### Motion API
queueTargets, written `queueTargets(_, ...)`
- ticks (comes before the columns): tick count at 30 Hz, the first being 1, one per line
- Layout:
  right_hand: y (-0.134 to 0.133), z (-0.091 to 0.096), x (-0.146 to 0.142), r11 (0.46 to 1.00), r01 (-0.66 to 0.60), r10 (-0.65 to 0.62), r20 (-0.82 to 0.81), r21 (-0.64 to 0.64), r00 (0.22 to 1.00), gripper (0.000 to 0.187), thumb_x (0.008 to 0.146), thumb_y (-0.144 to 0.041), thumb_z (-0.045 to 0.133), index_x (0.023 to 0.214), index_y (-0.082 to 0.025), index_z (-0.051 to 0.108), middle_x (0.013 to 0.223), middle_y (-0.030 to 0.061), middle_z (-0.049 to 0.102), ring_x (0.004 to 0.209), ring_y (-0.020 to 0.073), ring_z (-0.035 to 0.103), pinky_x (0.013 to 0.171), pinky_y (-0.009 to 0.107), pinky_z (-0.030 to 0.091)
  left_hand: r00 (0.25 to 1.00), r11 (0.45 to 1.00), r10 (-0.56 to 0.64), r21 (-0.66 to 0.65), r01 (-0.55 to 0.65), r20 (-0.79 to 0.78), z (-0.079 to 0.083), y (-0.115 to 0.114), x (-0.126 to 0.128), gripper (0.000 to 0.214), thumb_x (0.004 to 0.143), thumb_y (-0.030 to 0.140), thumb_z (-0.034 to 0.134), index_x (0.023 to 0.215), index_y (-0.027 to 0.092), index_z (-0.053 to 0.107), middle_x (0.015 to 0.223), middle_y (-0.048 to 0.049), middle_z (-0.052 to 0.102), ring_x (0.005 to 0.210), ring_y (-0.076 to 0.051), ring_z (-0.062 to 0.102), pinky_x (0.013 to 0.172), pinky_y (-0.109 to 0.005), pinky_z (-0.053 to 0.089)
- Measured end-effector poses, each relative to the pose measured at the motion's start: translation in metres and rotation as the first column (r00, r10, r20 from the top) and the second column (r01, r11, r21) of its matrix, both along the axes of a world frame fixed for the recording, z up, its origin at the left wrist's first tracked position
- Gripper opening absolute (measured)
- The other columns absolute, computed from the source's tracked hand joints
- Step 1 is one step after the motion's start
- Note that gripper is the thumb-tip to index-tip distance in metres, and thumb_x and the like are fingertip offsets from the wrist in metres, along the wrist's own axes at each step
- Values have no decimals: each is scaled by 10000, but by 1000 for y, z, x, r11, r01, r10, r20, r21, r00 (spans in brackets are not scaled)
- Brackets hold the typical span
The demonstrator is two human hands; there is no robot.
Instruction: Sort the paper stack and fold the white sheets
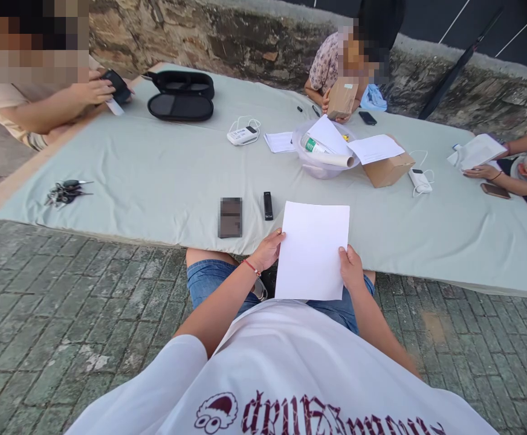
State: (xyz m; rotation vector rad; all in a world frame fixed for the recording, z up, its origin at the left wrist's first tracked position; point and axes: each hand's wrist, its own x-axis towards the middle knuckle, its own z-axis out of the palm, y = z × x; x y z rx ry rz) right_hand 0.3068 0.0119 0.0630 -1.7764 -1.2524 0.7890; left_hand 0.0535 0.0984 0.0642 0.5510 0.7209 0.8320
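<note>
A blank white sheet of paper (312, 249) is held over the near edge of the cloth-covered table (155, 175) and my lap. My left hand (268, 249) grips its left edge, thumb on top. My right hand (350, 269) pinches its right edge lower down. Both hands are closed on the sheet. Just left of the paper on the table lie a small black stick-shaped device (268, 205) and a dark phone (230, 217).
A bunch of keys (66, 191) lies at the left. An open black case (181, 96), a white power bank (242, 135), a clear bowl with rolled paper (324, 154) and a cardboard box (388, 169) sit farther back. Three other people sit around the table.
</note>
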Motion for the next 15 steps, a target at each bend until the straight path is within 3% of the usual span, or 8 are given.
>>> queueTargets(6, 2, -4, 0, 999, -5, 8, 78, -40, 997, 374, 912, -571, 382, 869, -240, 551, 854, 53, 640, 770, 237, 549, 741, 385, 442, 993, 994, -106, 21, 108, -60, -14, -22, -9, 425, 755, 388, 737, 1110, 174, 645, 1034, -95, 717, 1024, -254, 640, 906, -392, 472)
queueTargets(15, 4, -17, 0, 1000, 26, -26, 12, -14, 1000, 448, 883, -629, 361, 913, -241, 582, 825, 58, 645, 779, 249, 547, 729, 391, 446, 970, 985, -160, 34, 169, -183, -18, -61, -24, 421, 770, 472, 705, 1074, 183, 669, 956, -79, 729, 875, -242, 657, 778, -356, 495)
